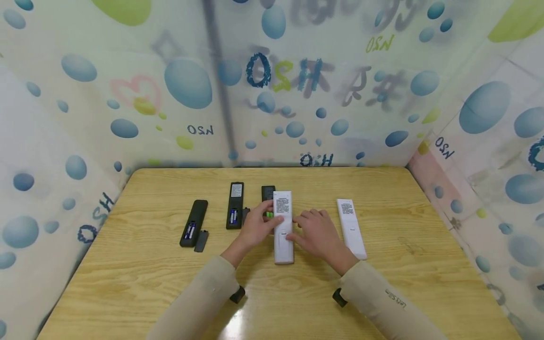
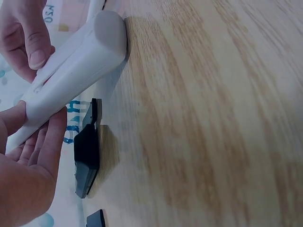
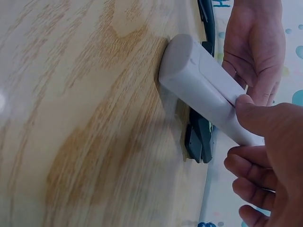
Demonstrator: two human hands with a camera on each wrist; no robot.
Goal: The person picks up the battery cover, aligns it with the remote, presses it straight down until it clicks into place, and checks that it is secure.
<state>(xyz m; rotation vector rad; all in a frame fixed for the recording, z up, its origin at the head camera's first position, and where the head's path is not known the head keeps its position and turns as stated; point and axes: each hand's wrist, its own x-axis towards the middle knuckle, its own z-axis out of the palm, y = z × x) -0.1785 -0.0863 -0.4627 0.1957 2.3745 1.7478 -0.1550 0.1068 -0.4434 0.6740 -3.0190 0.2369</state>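
A white remote control [image 1: 283, 248] is held back side up over the middle of the table, its printed label at the far end and its battery cover toward the near end. My left hand [image 1: 256, 223] grips it from the left, thumb on top and fingers beneath. On its right edge, my right hand [image 1: 318, 234] pinches it, with the thumb [image 3: 253, 115] pressed on the battery cover. In the left wrist view, the near end of the white remote [image 2: 71, 71] tilts down close to the tabletop.
A second white remote [image 1: 352, 229] lies label up on the right. On the left, two black remotes [image 1: 193, 223] [image 1: 235, 205] show batteries in open compartments, with a loose black cover [image 1: 201, 241] by the nearer one. Another black remote [image 1: 267, 192] is partly hidden behind my left hand.
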